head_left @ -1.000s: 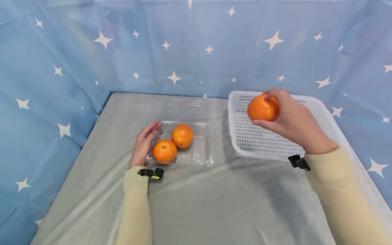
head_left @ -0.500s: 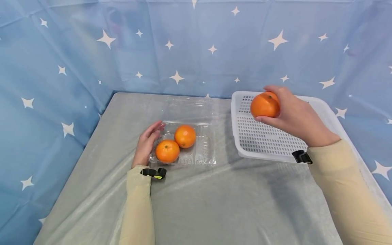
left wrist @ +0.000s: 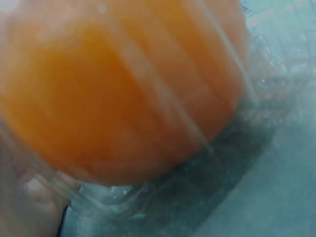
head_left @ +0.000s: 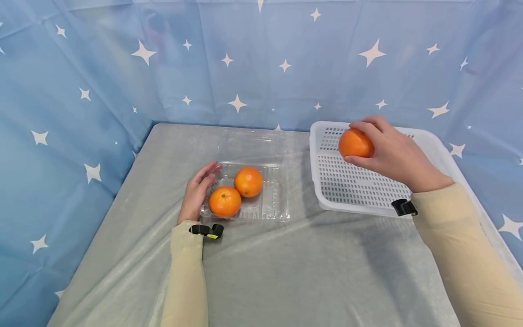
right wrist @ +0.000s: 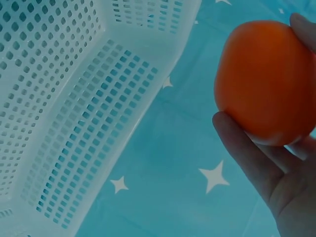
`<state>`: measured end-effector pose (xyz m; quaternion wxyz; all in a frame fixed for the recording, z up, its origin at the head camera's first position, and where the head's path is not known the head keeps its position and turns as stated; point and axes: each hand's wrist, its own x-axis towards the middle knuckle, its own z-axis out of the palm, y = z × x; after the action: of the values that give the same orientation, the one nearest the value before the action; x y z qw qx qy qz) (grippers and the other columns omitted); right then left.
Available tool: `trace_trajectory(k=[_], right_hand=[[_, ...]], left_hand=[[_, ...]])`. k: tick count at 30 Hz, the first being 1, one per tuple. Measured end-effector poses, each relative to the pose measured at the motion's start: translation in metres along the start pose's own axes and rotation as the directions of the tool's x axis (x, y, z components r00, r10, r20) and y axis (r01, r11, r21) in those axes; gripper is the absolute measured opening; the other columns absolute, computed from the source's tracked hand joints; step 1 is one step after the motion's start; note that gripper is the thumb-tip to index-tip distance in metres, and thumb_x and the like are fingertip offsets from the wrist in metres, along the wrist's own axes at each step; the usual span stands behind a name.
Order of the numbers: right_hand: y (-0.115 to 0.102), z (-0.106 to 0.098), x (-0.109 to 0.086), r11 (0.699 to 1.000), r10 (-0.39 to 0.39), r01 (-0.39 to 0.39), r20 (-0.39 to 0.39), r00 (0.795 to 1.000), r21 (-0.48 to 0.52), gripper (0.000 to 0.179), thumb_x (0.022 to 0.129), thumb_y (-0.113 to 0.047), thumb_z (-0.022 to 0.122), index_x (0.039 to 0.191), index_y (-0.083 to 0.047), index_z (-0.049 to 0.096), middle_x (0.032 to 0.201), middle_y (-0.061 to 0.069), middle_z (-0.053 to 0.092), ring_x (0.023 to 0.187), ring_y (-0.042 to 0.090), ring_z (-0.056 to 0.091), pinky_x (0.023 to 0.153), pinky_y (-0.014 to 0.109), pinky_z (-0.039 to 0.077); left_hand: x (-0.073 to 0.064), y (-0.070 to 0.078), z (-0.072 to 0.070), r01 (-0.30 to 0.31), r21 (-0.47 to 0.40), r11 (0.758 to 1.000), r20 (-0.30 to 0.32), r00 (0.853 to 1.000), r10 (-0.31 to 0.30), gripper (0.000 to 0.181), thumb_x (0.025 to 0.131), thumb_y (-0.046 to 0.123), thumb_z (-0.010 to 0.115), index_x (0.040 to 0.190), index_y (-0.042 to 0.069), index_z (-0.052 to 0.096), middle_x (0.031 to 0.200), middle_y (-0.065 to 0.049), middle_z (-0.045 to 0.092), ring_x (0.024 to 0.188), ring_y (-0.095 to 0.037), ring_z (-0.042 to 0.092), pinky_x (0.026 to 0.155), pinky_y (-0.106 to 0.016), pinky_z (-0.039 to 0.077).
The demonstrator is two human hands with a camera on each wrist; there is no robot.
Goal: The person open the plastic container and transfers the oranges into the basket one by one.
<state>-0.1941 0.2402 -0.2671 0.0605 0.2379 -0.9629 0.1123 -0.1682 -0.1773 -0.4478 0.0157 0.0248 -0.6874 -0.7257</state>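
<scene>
My right hand (head_left: 394,152) holds an orange (head_left: 355,143) between thumb and fingers, above the white basket (head_left: 316,184). The right wrist view shows the same orange (right wrist: 266,81) against the hand's fingers. On the left, my left hand (head_left: 198,190) lies along the left side of a clear plastic clamshell box (head_left: 271,200), its fingers extended at the wall. Two more oranges sit in the box: one nearer (head_left: 224,201), one behind it to the right (head_left: 248,181). In the left wrist view an orange (left wrist: 118,98) shows large and blurred through the clear plastic.
The box's clear lid (head_left: 253,144) lies folded back toward the curtain. A grey cloth (head_left: 286,272) covers the table. Blue curtain (head_left: 261,81) with white stars closes off the back and sides. The basket has perforated walls and a raised rim.
The head view has shifted slightly, so everything sits a little further right. My right hand has turned a little over the orange, its fingers now covering more of the top. The left hand stays put.
</scene>
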Motion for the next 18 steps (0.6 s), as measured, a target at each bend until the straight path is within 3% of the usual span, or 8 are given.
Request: trace_trajectory(k=[12,18], right_hand=[[0.021,0.004,0.001,0.996,0.076,-0.078,0.043,0.996,0.046,0.07,0.076,-0.047,0.065,0.132,-0.013,0.04,0.127,0.013,0.039,0.094,0.033,0.047,0.069,0.052,0.043],[0.035,0.008,0.001,0.984,0.136,-0.143,0.067,0.988,0.106,0.072,0.076,-0.05,0.063,0.134,-0.016,0.036,0.125,0.012,0.04,0.093,0.031,0.045,0.068,0.05,0.041]], left_hand=[[0.001,-0.002,0.0,-0.02,0.003,1.0,0.002,1.0,0.02,0.036,0.093,0.021,0.048,0.129,0.019,0.049,0.123,0.002,0.053,0.113,-0.015,0.047,0.096,-0.038,0.035],[0.0,0.001,-0.001,0.001,-0.014,1.0,0.011,1.0,-0.001,0.035,0.093,0.019,0.047,0.128,0.019,0.049,0.124,0.001,0.053,0.114,-0.013,0.046,0.097,-0.037,0.034]])
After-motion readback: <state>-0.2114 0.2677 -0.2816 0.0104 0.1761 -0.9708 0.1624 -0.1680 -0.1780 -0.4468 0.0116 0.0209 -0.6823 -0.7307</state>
